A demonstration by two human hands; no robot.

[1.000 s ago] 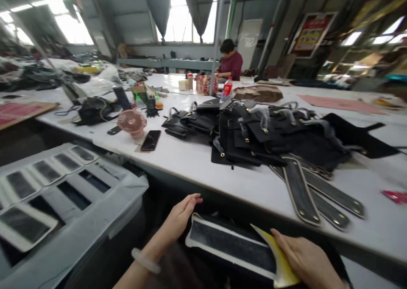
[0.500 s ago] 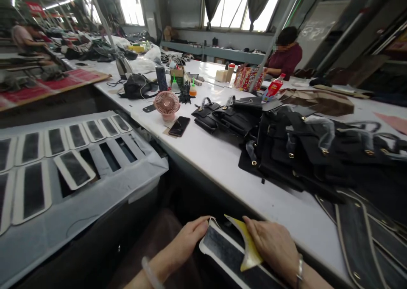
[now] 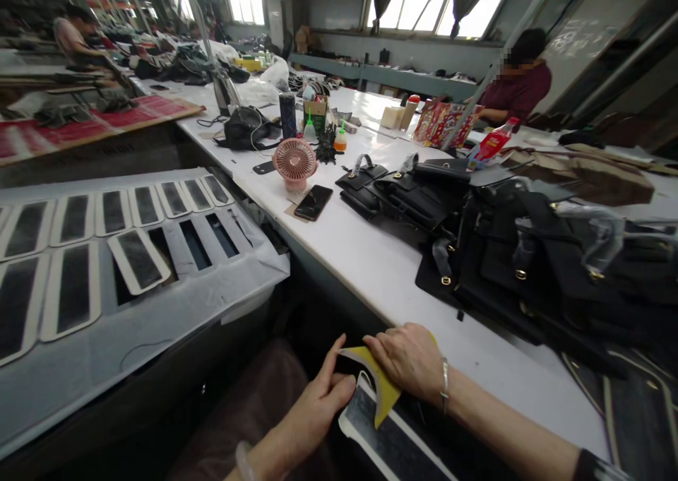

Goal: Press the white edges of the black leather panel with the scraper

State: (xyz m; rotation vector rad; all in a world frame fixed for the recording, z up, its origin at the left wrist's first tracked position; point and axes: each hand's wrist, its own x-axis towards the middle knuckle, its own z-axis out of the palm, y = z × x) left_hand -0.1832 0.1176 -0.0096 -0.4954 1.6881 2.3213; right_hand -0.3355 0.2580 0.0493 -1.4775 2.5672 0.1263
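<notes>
My left hand (image 3: 319,405) grips the upper end of a black strip panel (image 3: 378,424) with a pale border, thumb at its corner. Its index finger stretches up to the tip of a curved yellow sheet (image 3: 389,390). That sheet is bent in an arc over the panel's end, and my right hand (image 3: 410,359) is closed on its upper side. Whether the sheet touches the panel's face I cannot tell. The panel's lower end runs out of the picture.
Similar pale-edged panels (image 3: 71,290) lie in rows on a grey-covered board (image 3: 174,311) at left. On the white table (image 3: 339,269) stand a pink fan (image 3: 294,163), a phone (image 3: 313,203) and several black bags (image 3: 492,255). A person (image 3: 522,78) sits across the table.
My right hand has moved up and left with the yellow sheet, now nearer the panel's end. My left index finger has stretched up to the sheet. The view has turned slightly left.
</notes>
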